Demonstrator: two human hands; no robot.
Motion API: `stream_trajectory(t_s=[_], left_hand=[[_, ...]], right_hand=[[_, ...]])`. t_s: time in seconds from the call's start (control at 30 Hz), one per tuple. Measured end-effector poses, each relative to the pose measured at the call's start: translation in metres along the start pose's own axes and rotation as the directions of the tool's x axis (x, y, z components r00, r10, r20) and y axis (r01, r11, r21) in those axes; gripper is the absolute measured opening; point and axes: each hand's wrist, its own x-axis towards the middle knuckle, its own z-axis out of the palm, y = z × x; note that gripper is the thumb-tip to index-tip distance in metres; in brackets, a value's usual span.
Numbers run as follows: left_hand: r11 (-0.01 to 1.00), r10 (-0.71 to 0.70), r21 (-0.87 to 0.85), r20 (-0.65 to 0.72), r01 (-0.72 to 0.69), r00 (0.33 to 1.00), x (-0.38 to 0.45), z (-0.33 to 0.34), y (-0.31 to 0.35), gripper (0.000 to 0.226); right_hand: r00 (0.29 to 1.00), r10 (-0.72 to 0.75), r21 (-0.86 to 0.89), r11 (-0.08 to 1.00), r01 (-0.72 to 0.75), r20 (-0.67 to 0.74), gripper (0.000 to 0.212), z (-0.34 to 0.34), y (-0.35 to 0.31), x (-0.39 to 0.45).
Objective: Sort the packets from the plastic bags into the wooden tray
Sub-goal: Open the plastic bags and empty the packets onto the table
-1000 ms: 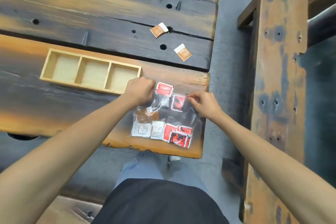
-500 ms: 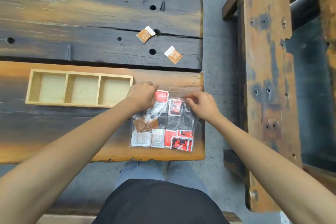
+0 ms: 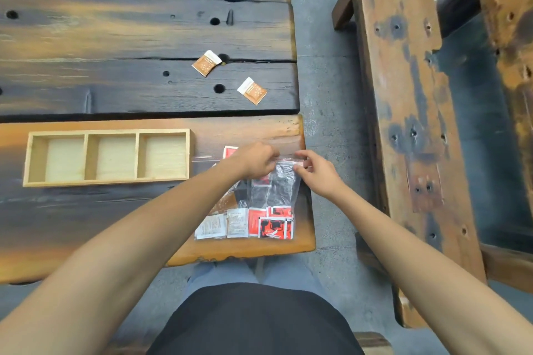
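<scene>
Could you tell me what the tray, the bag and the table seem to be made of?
The tray looks like pale unfinished wood with visible grain. The bag looks like thin clear plastic: glossy, crinkled, packets showing through. The table seems to be heavy weathered planks, dark-stained with orange patches and bolt holes.

Bare table (image 3: pixel 219 130) between tray (image 3: pixel 109 132), bag (image 3: pixel 284 181)

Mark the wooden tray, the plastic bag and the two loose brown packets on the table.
wooden tray (image 3: pixel 87 157): head view, on the divider left of its middle compartment.
plastic bag (image 3: pixel 284 181): head view, on its clear crumpled upper part.
left brown packet (image 3: pixel 205 64): head view, its brown face.
right brown packet (image 3: pixel 253 91): head view, its brown face.
</scene>
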Motion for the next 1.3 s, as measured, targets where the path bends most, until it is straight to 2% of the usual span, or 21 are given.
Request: stream_trajectory(t_s=[0.17, 0.4, 0.53, 0.7, 0.8, 0.97, 1.1, 1.23, 1.3], left_hand=[[1.000, -0.027, -0.007, -0.048, 0.027, 0.998, -0.006, -0.003, 0.014, 0.021], [0.987, -0.057, -0.158, -0.105, 0.040, 0.993, -0.040, -0.024, 0.021, 0.020], [0.966, -0.092, -0.251, -0.136, 0.055, 0.986, -0.072, -0.028, 0.037, 0.022], [0.902, -0.222, -0.410, -0.170, 0.136, 0.960, -0.107, -0.031, 0.051, 0.018], [0.819, -0.312, -0.551, -0.195, 0.159, 0.930, -0.126, -0.030, 0.058, 0.016], [0.672, -0.413, -0.733, -0.253, 0.106, 0.875, -0.162, -0.024, 0.066, 0.014], [0.530, -0.551, -0.846, -0.294, 0.055, 0.781, -0.189, -0.016, 0.065, 0.007], [0.344, -0.678, -0.938, -0.277, -0.040, 0.681, -0.219, -0.011, 0.062, 0.011], [0.267, -0.733, -0.960, -0.256, -0.080, 0.630, -0.235, -0.002, 0.056, 0.010]], right_hand=[[0.999, -0.034, 0.093, 0.995, 0.036, -0.022, 0.020, 0.001, 0.008, -0.001], [0.984, -0.176, 0.208, 0.964, 0.164, 0.039, 0.016, -0.020, 0.001, -0.015], [0.961, -0.271, 0.207, 0.945, 0.255, 0.056, 0.008, -0.030, -0.010, -0.024], [0.913, -0.388, 0.210, 0.910, 0.358, 0.125, 0.013, -0.039, -0.030, -0.031], [0.892, -0.429, 0.229, 0.891, 0.392, 0.144, 0.013, -0.040, -0.042, -0.031], [0.841, -0.523, 0.292, 0.832, 0.471, 0.135, 0.018, -0.042, -0.067, -0.038], [0.814, -0.572, 0.298, 0.798, 0.524, 0.101, 0.028, -0.037, -0.092, -0.048], [0.865, -0.501, 0.314, 0.827, 0.465, 0.039, 0.032, -0.021, -0.117, -0.061], [0.891, -0.444, 0.367, 0.848, 0.383, 0.097, 0.024, -0.008, -0.128, -0.072]])
